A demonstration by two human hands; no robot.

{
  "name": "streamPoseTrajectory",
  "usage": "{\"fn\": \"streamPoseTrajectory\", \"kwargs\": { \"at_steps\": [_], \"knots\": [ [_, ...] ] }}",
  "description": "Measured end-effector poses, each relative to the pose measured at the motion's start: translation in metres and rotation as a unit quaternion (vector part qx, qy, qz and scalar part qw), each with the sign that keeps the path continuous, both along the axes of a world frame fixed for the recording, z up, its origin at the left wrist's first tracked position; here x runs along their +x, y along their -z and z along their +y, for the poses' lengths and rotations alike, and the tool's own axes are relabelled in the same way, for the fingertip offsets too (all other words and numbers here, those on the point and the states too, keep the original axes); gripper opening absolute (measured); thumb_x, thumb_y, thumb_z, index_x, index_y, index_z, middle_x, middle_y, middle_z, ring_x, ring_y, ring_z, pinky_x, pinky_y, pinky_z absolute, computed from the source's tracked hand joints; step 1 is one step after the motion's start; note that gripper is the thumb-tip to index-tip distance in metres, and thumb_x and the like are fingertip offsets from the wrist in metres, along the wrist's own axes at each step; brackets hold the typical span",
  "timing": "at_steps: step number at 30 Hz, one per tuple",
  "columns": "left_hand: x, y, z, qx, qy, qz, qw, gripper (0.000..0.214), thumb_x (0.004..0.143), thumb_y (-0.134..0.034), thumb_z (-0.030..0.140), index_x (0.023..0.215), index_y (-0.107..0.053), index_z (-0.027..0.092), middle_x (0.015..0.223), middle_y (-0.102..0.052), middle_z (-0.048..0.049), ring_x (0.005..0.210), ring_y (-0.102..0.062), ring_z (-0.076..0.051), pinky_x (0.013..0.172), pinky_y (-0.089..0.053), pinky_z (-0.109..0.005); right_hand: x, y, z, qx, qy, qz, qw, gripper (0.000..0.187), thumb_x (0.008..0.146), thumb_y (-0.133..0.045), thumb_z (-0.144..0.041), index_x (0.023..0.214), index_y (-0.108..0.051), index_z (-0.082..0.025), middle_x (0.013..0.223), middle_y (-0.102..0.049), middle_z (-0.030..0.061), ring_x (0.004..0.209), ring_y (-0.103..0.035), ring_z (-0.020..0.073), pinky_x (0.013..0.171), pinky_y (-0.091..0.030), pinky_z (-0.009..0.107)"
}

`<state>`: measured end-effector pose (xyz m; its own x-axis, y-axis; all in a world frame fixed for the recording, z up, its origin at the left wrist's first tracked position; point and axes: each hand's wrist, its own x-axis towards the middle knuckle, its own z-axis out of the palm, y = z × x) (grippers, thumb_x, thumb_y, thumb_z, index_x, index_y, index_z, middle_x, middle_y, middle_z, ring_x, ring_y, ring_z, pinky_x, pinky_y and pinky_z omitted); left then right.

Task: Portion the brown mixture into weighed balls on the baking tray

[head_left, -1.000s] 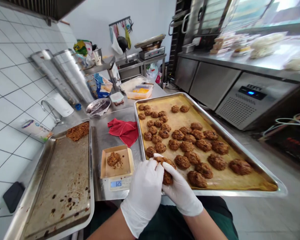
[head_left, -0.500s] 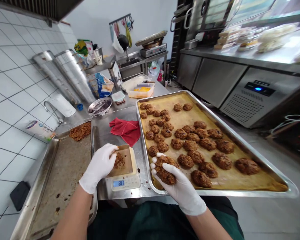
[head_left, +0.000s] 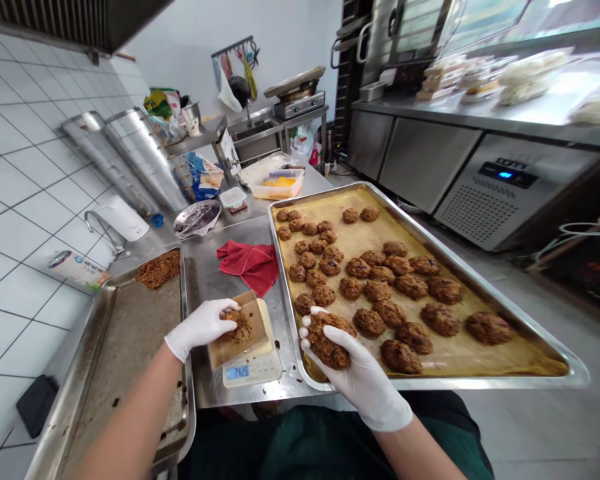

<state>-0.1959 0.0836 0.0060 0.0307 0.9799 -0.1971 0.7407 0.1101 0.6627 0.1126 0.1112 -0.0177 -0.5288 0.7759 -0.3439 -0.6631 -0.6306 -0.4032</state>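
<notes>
My right hand [head_left: 355,373], in a white glove, is closed around a brown dough ball [head_left: 327,339] at the near left corner of a large baking tray [head_left: 430,383] lined with tan paper and holding several dough balls. My left hand [head_left: 200,327], also gloved, pinches a lump of brown dough [head_left: 236,325] inside a small cardboard box [head_left: 245,330] that sits tilted on a white digital scale [head_left: 253,367]. The scale's blue display shows digits.
A second steel tray [head_left: 130,347] at the left holds a small pile of brown mix [head_left: 157,269] at its far end. A red cloth [head_left: 250,262] lies behind the scale. Bowl, plastic containers and bags stand farther back. A black object [head_left: 36,403] lies near the tiled wall.
My left hand left the dough ball in my right hand, reached to the box on the scale and gripped the dough there. The box has tilted. The scale reading changed.
</notes>
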Motion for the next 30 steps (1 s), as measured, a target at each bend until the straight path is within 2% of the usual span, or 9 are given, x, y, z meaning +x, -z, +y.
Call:
{"fn": "streamPoseTrajectory", "kwargs": {
  "at_steps": [8, 11, 13, 16, 20, 23, 26, 28, 30],
  "knots": [
    [-0.001, 0.001, 0.006, -0.064, -0.057, -0.214, 0.973, 0.026, 0.071, -0.071, 0.028, 0.093, -0.074, 0.015, 0.094, -0.075, -0.0075, 0.088, -0.068, -0.022, 0.081, -0.048, -0.031, 0.002, 0.001, 0.000, -0.003, 0.002, 0.021, 1.000, 0.051, 0.082, -0.070, -0.017, 0.131, -0.059, -0.029, 0.105, -0.079, 0.0048, 0.099, -0.073, 0.0197, 0.091, -0.059, 0.034],
    [0.006, -0.008, -0.002, -0.061, -0.094, -0.308, 0.945, 0.034, 0.081, -0.062, 0.041, 0.093, -0.075, 0.012, 0.098, -0.075, -0.0129, 0.090, -0.069, -0.023, 0.076, -0.050, -0.030, 0.003, 0.004, 0.000, 0.011, -0.004, 0.021, 1.000, 0.046, 0.085, -0.067, -0.018, 0.129, -0.061, -0.028, 0.106, -0.079, 0.0052, 0.097, -0.074, 0.0188, 0.090, -0.059, 0.033],
    [0.009, -0.011, -0.008, -0.044, -0.134, -0.359, 0.923, 0.044, 0.087, -0.056, 0.050, 0.094, -0.073, 0.010, 0.095, -0.074, -0.0138, 0.077, -0.068, -0.019, 0.063, -0.047, -0.026, 0.003, 0.005, 0.000, 0.020, -0.008, 0.020, 1.000, 0.043, 0.086, -0.066, -0.019, 0.128, -0.062, -0.027, 0.105, -0.079, 0.0054, 0.096, -0.074, 0.0185, 0.089, -0.059, 0.033],
    [0.012, -0.012, -0.020, 0.011, -0.202, -0.412, 0.888, 0.044, 0.089, -0.054, 0.056, 0.092, -0.069, 0.014, 0.081, -0.070, -0.0067, 0.059, -0.059, -0.011, 0.050, -0.039, -0.021, 0.003, 0.005, -0.001, 0.030, -0.007, 0.020, 0.999, 0.040, 0.086, -0.067, -0.020, 0.125, -0.064, -0.026, 0.106, -0.078, 0.0053, 0.098, -0.073, 0.0189, 0.092, -0.058, 0.033],
    [0.026, -0.012, -0.038, 0.083, -0.252, -0.457, 0.849, 0.032, 0.085, -0.063, 0.050, 0.084, -0.063, 0.018, 0.079, -0.066, -0.0018, 0.071, -0.064, -0.013, 0.062, -0.049, -0.024, 0.004, 0.006, 0.000, 0.028, 0.000, 0.003, 1.000, 0.036, 0.084, -0.070, -0.022, 0.119, -0.067, -0.027, 0.107, -0.078, 0.0041, 0.102, -0.072, 0.0201, 0.093, -0.059, 0.034],
    [0.040, -0.012, -0.049, 0.073, -0.256, -0.492, 0.829, 0.023, 0.081, -0.072, 0.036, 0.094, -0.065, 0.018, 0.100, -0.070, -0.0059, 0.083, -0.068, -0.017, 0.070, -0.053, -0.028, 0.004, 0.004, 0.001, 0.012, -0.004, -0.003, 1.000, 0.037, 0.081, -0.073, -0.023, 0.118, -0.068, -0.029, 0.106, -0.078, 0.0028, 0.102, -0.073, 0.0216, 0.092, -0.060, 0.036],
    [0.046, -0.009, -0.053, 0.071, -0.290, -0.480, 0.825, 0.034, 0.076, -0.076, 0.024, 0.108, -0.066, 0.017, 0.108, -0.070, -0.0083, 0.066, -0.062, -0.009, 0.053, -0.044, -0.018, 0.002, -0.001, 0.001, 0.005, 0.003, -0.007, 1.000, 0.044, 0.079, -0.074, -0.021, 0.121, -0.066, -0.028, 0.107, -0.078, 0.0030, 0.104, -0.072, 0.0214, 0.093, -0.059, 0.035],
    [0.044, -0.007, -0.052, 0.076, -0.318, -0.465, 0.823, 0.030, 0.074, -0.075, 0.020, 0.103, -0.068, 0.016, 0.095, -0.071, -0.0052, 0.053, -0.050, -0.003, 0.042, -0.030, -0.014, 0.002, -0.005, 0.000, -0.001, 0.007, -0.006, 1.000, 0.046, 0.079, -0.073, -0.019, 0.123, -0.065, -0.029, 0.108, -0.078, 0.0030, 0.106, -0.071, 0.0212, 0.094, -0.059, 0.035],
    [0.041, -0.007, -0.051, 0.072, -0.326, -0.471, 0.817, 0.027, 0.072, -0.073, 0.019, 0.098, -0.069, 0.015, 0.087, -0.070, -0.0032, 0.052, -0.049, -0.003, 0.041, -0.028, -0.014, 0.002, -0.007, 0.000, -0.007, 0.003, -0.005, 1.000, 0.046, 0.079, -0.072, -0.018, 0.124, -0.064, -0.030, 0.107, -0.078, 0.0024, 0.108, -0.071, 0.0218, 0.094, -0.059, 0.036]
  ]
}}
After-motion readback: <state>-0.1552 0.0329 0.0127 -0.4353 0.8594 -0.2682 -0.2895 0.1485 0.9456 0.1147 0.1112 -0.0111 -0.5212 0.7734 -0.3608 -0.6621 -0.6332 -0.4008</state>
